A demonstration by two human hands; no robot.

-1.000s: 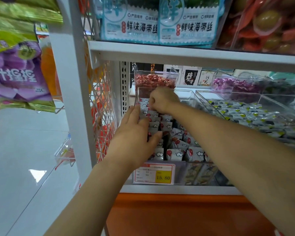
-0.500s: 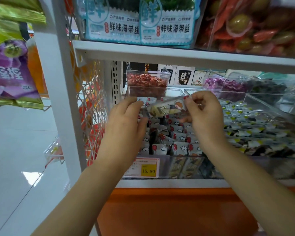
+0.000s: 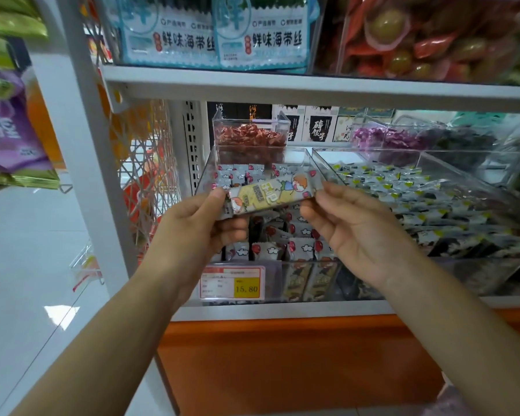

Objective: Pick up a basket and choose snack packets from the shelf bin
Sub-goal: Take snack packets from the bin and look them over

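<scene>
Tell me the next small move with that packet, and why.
Probably let go with the left hand and draw the snack packet back with the right hand. Both hands pinch its ends above the clear bin, so it is already picked; no basket shows in this view.

yellow cartoon-printed packet (image 3: 272, 192); grey packets (image 3: 294, 247), red dots; yellow price tag (image 3: 246, 288).
</scene>
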